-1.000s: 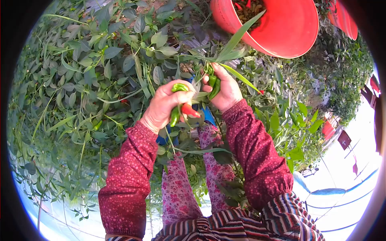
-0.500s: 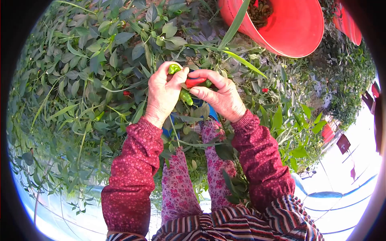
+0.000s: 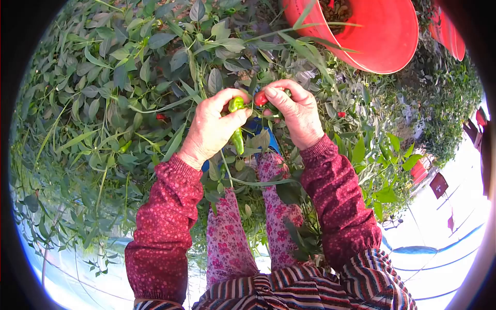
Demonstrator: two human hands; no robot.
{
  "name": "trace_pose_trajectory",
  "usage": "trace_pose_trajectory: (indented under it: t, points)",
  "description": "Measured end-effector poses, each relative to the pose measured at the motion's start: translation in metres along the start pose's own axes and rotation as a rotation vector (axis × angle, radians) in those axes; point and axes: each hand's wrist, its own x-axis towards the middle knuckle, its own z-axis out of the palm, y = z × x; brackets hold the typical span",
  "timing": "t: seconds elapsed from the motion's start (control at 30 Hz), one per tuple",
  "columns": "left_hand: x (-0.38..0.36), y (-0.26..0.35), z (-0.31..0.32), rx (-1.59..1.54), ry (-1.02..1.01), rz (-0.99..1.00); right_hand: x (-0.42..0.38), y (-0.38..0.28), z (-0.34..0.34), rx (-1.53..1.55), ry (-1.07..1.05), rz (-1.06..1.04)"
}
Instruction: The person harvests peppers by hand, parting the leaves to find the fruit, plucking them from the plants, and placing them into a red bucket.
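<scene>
In the head view my left hand (image 3: 209, 126) is closed around a green pepper (image 3: 237, 141), whose top bulges out between thumb and forefinger while its tip hangs below. Close beside it, my right hand (image 3: 300, 114) pinches a red pepper (image 3: 260, 98) between thumb and fingers. Thin green stems and leaves show between the two hands. The fingers cover part of both peppers. Both hands are above the leafy pepper plants (image 3: 178, 59), in front of my legs.
A large red bucket (image 3: 385, 39) lies tipped at the upper right, with some contents deep inside. Another red container (image 3: 447, 32) stands beyond it. Other red peppers (image 3: 341, 114) show among leaves. A long grass blade (image 3: 310, 51) crosses near the bucket.
My hands have drawn slightly apart and the red pepper has moved right with my right hand. The green pepper has shifted slightly down and right. The grass blade near the bucket has swung.
</scene>
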Motion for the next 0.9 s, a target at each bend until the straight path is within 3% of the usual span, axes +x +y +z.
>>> trace_pose_trajectory:
  t: [0.07, 0.17, 0.23, 0.27, 0.37, 0.5, 0.57, 0.63, 0.67, 0.77, 0.83, 0.9]
  points:
    - [0.004, -0.001, -0.001, 0.021, 0.032, -0.008, 0.001, -0.003, 0.002, -0.205, -0.030, -0.123]
    - [0.006, 0.001, -0.002, -0.037, 0.048, -0.026, 0.000, -0.006, 0.005, -0.038, 0.023, -0.043]
    - [0.005, 0.005, 0.001, 0.207, 0.118, 0.136, -0.001, -0.009, 0.006, -0.021, 0.042, 0.055]
    - [0.008, 0.002, 0.005, 0.301, 0.211, 0.331, -0.001, -0.009, 0.006, -0.003, 0.061, 0.157]
    - [0.006, 0.007, 0.005, 0.545, 0.272, 0.472, -0.002, -0.008, 0.010, 0.037, 0.109, 0.236]
    - [0.009, 0.000, 0.007, 0.559, 0.240, 0.323, -0.006, -0.001, 0.015, 0.074, 0.140, 0.250]
    - [0.014, 0.000, 0.007, 0.472, 0.247, 0.361, -0.007, 0.001, 0.015, 0.159, 0.219, 0.237]
    - [0.016, 0.005, 0.009, -0.021, 0.186, -0.066, -0.006, 0.001, 0.014, 0.249, 0.236, 0.257]
    - [0.016, 0.009, 0.011, -0.305, 0.178, -0.119, -0.004, 0.001, 0.014, 0.339, 0.250, 0.274]
    - [0.014, 0.024, 0.014, -0.593, 0.210, -0.219, -0.001, 0.000, 0.015, 0.466, 0.214, 0.286]
    - [0.015, 0.026, 0.015, -0.636, 0.210, -0.233, 0.003, 0.001, 0.016, 0.495, 0.205, 0.297]
    - [0.014, 0.033, 0.013, -0.896, 0.246, -0.060, 0.011, 0.007, 0.011, 0.686, 0.349, 0.260]
